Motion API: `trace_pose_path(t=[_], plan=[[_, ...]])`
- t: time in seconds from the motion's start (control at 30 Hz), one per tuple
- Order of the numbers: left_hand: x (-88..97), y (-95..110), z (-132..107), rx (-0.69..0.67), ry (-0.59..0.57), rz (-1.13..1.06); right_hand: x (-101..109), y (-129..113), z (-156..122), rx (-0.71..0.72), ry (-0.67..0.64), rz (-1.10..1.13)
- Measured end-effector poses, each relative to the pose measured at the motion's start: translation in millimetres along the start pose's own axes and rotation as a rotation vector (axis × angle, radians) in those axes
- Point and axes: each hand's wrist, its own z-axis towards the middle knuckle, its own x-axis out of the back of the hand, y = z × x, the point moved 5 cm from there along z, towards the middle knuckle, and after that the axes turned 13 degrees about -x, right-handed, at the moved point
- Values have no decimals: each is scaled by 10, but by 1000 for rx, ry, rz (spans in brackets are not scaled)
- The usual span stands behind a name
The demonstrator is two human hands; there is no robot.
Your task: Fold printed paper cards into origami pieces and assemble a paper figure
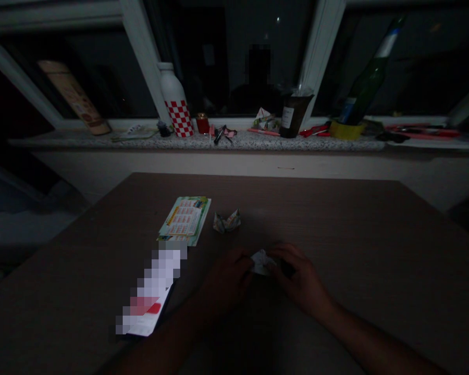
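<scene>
A small pale piece of folded paper (261, 262) is held between my two hands, low over the brown table (355, 224). My left hand (229, 273) grips its left edge, with the fingers curled and dark in shadow. From the other side my right hand (299, 276) pinches the right edge between thumb and fingers. Just beyond the left hand stands a folded paper shape (226, 222) with two raised points. A stack of printed cards (185, 217) lies to its left. Nearer me is a lit phone (152, 297), its screen partly blurred out.
Along the granite windowsill (140, 139) stand a tan flask (74, 99), a red-checked white bottle (175, 101), a small red jar (202, 123), a dark cup (294, 115) and a green bottle (367, 78) in a yellow ring. Pens and small items lie among them. The room is dim.
</scene>
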Motion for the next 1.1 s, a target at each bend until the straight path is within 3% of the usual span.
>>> trace_pose_path(t=[0.17, 0.5, 0.77, 1.1], plan=[[19, -33, 18, 42, -21, 87, -26, -64, -29, 60, -62, -129], [58, 70, 35, -35, -72, 204, -51, -109, -49, 167, -106, -228], [49, 54, 35, -44, -86, 190, -44, -92, -50, 136, -93, -164], [9, -48, 60, 78, -57, 146, -29, -70, -37, 73, -73, -198]])
